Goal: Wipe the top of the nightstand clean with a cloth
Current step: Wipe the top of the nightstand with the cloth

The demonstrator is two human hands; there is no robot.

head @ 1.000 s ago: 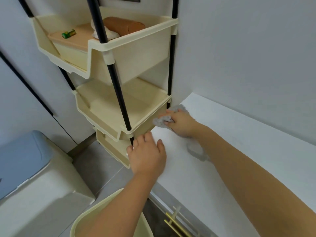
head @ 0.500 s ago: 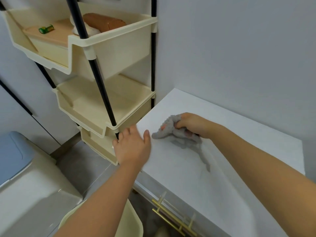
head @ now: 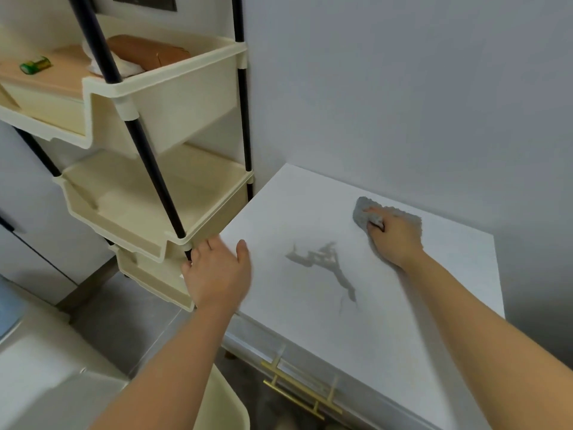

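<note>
One white flat-topped bench (head: 310, 200) stands in the corner, and on it lies one crumpled grey cloth (head: 361, 212), at the far side near the wall. There are two bare grips. The right grip (head: 393, 240), on an outstretched arm, has its fingers curled over the cloth and presses it down on the bench top. The left grip (head: 217, 274) rests loose and spread at the bench's left front corner, thumb on the top and holding nothing; its fingertips are partly hidden under the one cream three-tier plastic rack (head: 186, 97) on black poles. One dark grey branching smear (head: 328, 265) marks the bench between the two grips. One brass bar handle (head: 297, 395) shows on the front, blurred. The rack's lowest tier is mostly covered.
</note>
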